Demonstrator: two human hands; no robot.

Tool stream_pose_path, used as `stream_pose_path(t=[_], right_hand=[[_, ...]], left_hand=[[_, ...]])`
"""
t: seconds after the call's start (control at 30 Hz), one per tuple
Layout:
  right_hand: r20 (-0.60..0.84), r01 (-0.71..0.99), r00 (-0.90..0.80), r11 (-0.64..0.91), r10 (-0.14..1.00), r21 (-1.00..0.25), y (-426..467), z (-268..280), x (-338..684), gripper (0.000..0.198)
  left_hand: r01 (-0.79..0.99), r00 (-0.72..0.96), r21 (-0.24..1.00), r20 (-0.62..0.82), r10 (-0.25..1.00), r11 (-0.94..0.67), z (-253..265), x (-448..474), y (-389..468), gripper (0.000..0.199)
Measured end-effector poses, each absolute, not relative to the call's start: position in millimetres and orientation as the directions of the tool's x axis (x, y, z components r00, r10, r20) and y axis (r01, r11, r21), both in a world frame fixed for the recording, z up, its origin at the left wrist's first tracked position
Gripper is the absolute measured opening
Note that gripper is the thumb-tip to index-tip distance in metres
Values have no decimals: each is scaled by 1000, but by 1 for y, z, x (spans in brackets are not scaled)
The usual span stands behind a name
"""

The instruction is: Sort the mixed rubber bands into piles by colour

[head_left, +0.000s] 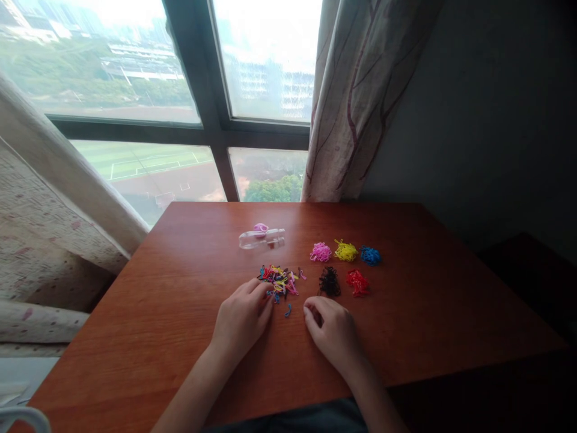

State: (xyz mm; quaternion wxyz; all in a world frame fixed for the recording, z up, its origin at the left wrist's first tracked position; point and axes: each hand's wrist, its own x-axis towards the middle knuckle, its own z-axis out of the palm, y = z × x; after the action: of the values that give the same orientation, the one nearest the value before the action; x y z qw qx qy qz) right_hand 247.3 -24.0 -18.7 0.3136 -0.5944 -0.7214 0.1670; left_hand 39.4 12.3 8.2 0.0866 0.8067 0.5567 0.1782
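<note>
A mixed pile of small coloured rubber bands (pixel 282 279) lies in the middle of the table. My left hand (pixel 243 313) rests at the pile's near left edge, fingers bent and drawn together against the bands; what they pinch is hidden. One loose blue rubber band (pixel 288 310) lies between my hands. My right hand (pixel 333 328) is just in front of a heap of black rubber bands (pixel 329 281), its thumb and forefinger curled into a pinch. Whether a band is in that pinch is too small to tell.
Single-colour heaps of pink (pixel 320 252), yellow (pixel 345 250), blue (pixel 371 255) and red bands (pixel 357 282) sit to the right. Behind the mixed pile, a clear plastic bottle (pixel 259 239) lies on its side, a pink piece at it. The wooden table (pixel 148 313) meets a window and curtains.
</note>
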Motion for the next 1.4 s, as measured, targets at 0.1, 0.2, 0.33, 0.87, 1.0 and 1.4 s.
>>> stream_pose_path(t=[0.1,0.2,0.33,0.87,1.0,1.4], right_hand=[[253,748,-95,237,963,-620,-25,-18,248,14],[251,741,-97,238,963,-628,-25,-18,248,14],[254,735,-100,243,962,-633,-24,-19,248,14],[254,733,-101,244,962,-635,-25,-15,248,14],[259,729,-100,248,961,-639,-24,-14,247,14],[270,710,-93,254,958,-656,-23,-18,247,17]], left_hand=[[879,327,308,162,931,-363,12,44,20,18],[887,355,275,112,928,-372,16,48,25,18],[890,374,251,69,925,-379,18,51,27,16],[804,379,410,206,902,-431,24,60,38,10],[805,437,353,190,879,-477,35,88,66,13],[810,496,279,145,856,-516,32,157,123,15]])
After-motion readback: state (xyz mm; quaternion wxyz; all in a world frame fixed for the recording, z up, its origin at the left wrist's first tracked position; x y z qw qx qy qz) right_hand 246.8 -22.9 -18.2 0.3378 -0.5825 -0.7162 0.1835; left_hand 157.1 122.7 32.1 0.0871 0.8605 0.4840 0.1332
